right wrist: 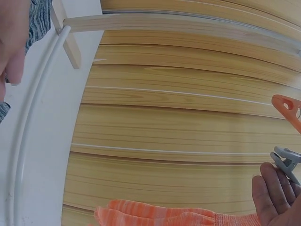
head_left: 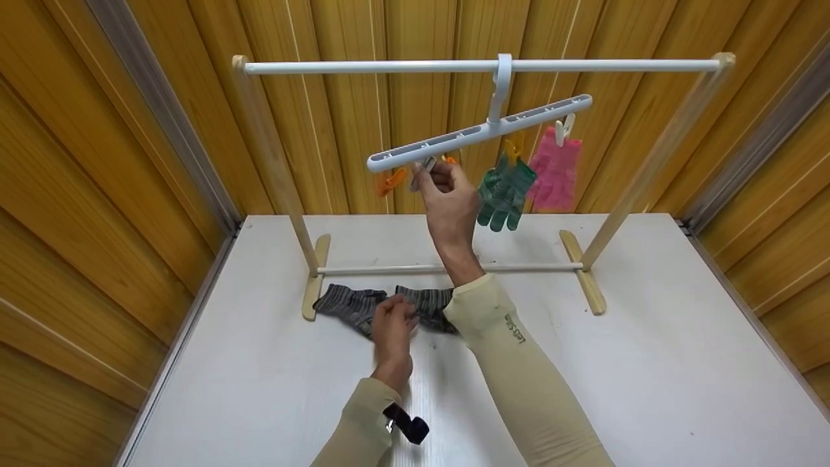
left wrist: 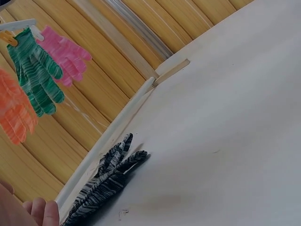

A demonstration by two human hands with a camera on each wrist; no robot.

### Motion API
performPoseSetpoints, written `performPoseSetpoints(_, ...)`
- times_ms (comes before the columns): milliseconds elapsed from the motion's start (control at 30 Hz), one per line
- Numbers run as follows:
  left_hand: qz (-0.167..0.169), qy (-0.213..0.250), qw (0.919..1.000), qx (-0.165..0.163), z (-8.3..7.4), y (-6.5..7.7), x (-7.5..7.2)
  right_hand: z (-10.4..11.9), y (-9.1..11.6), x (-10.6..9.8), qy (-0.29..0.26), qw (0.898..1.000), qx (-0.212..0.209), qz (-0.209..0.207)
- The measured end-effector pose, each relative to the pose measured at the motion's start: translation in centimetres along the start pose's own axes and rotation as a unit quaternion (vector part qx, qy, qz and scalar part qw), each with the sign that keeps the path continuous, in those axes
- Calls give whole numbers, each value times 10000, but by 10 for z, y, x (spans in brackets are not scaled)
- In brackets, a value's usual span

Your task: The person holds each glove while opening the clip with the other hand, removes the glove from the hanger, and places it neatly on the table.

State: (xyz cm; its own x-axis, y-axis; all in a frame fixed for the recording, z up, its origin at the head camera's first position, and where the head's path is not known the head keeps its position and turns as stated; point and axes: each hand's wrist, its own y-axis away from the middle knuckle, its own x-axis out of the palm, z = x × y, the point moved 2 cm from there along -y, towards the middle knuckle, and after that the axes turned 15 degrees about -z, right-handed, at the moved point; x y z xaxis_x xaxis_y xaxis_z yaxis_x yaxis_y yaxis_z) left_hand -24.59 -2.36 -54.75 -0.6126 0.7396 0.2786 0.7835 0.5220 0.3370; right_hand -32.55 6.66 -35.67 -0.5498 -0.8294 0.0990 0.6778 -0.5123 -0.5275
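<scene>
My right hand (head_left: pixel 452 198) is raised to the left half of a pale grey clip hanger (head_left: pixel 434 144). Its thumb and index finger pinch a grey clothes peg (right wrist: pixel 286 162) beneath the bar. Lower down, my left hand (head_left: pixel 392 327), fingers loosely bent, hovers over two black-and-grey knitted gloves on the white table. The left glove (head_left: pixel 350 305) partly lies behind that hand; the other glove (left wrist: pixel 106 181) is beside its fingers in the left wrist view. An orange glove (right wrist: pixel 160 214) hangs near my right hand, mostly hidden behind it in the head view.
The hanger hooks over the white top rail (head_left: pixel 389 67) of a wooden-legged rack. A green glove (head_left: pixel 509 194) and a pink glove (head_left: pixel 556 168) hang from pegs at its right. An orange peg (head_left: pixel 391 182) hangs at the left end. Wood-panelled walls surround the white table (head_left: pixel 648 376).
</scene>
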Motion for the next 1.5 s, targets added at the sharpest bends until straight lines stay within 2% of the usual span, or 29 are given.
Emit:
performPoseSetpoints(200, 101, 349, 9989, 292, -11, -6, 11, -1, -1, -1, -11, 10000, 72, -7)
performPoseSetpoints(333, 225, 335, 9981, 463, -24, -12, 20, -1, -1, -2, 4, 10000, 59, 8)
performPoseSetpoints(467, 619, 55, 9955, 710, -41, -17, 29, 1, 0, -3, 56, 10000, 46, 27)
performPoseSetpoints(633, 1205, -174, 9866, 1086, -66, -30, 42, 4, 1, -3, 56, 9999, 93, 51)
performPoseSetpoints(767, 1563, -199, 9784, 1337, -83, -36, 49, 6, 0, -4, 65, 9999, 81, 48)
performPoseSetpoints(867, 1715, -185, 9738, 1481, -91, -40, 54, 7, -1, -5, 96, 9999, 44, 28)
performPoseSetpoints(1100, 1792, -112, 9723, 1497, -100, -46, 55, 5, -1, -6, 139, 9999, 68, 72)
performPoseSetpoints(1333, 1871, -53, 9706, 1511, -115, -52, 58, 7, -1, -8, 197, 9997, 113, 108)
performPoseSetpoints(1500, 2050, -51, 9661, 1571, -126, -55, 64, 10, -2, -8, 230, 9997, 18, 105)
